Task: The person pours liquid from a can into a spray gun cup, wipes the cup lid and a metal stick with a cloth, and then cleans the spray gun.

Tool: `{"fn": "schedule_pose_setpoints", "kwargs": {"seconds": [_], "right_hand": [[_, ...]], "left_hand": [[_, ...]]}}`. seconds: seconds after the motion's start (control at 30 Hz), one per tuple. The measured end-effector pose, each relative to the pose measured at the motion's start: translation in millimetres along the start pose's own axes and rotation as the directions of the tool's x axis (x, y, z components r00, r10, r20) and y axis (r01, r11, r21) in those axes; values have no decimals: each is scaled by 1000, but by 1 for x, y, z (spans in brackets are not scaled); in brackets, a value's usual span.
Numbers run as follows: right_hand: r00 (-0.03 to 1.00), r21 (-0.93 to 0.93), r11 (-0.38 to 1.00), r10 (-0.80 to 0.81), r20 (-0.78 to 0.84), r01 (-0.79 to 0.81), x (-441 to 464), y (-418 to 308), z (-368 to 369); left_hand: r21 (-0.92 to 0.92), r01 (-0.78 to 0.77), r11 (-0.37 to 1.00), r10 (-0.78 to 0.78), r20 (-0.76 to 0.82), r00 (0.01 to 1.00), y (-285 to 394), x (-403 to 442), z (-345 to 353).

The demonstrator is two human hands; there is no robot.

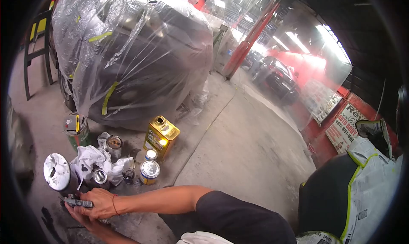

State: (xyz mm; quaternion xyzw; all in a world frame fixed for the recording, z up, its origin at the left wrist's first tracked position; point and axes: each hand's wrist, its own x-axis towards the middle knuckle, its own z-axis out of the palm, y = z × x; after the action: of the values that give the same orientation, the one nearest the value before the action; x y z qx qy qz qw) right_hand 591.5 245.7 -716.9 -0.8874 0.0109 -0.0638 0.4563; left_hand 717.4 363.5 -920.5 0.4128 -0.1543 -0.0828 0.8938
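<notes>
At the lower left, my right hand (99, 203) is closed around a dark grey tool (79, 202), which looks like a spray gun. Below it, my left hand (83, 218) also wraps the tool's underside, partly hidden by the right. Just above the hands stands a can with a white-smeared round top (56, 171). Beside it lies a crumpled white cloth (91, 156) around an open metal can (100, 176). To the right are a silver-lidded can (150, 169) and a gold rectangular can (162, 135).
A plastic-wrapped car (145, 56) fills the upper left, with a black stand (38, 56) beside it. A green can (77, 131) is near its base. A masked dark panel (328, 197) is at the lower right. A red post (249, 41) and dark car (277, 80) stand farther back.
</notes>
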Motion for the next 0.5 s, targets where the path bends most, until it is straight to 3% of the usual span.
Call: {"fn": "schedule_pose_setpoints", "kwargs": {"seconds": [0.03, 0.17, 0.37, 0.43, 0.5], "right_hand": [[1000, -20, 1000, -15, -24, 15, 1, 2, 2], [995, -27, 997, -80, -54, 79, 5, 7, 3], [997, 1, 999, -50, -58, 51, 10, 20, 16], [999, 26, 999, -35, -26, 36, 12, 14, 12], [1000, 49, 999, -18, 3, 18, 12, 11, 10]], "left_hand": [[26, 29, 999, -25, -147, 989, -5, 1, -2], [31, 33, 999, -29, -118, 993, -17, 2, -24], [202, -4, 979, 48, -215, 975, 2, 4, 0], [-300, 208, 931, -298, -297, 907, 12, 8, 16], [-251, 251, 935, -325, -322, 889, 30, 9, 34]]}}
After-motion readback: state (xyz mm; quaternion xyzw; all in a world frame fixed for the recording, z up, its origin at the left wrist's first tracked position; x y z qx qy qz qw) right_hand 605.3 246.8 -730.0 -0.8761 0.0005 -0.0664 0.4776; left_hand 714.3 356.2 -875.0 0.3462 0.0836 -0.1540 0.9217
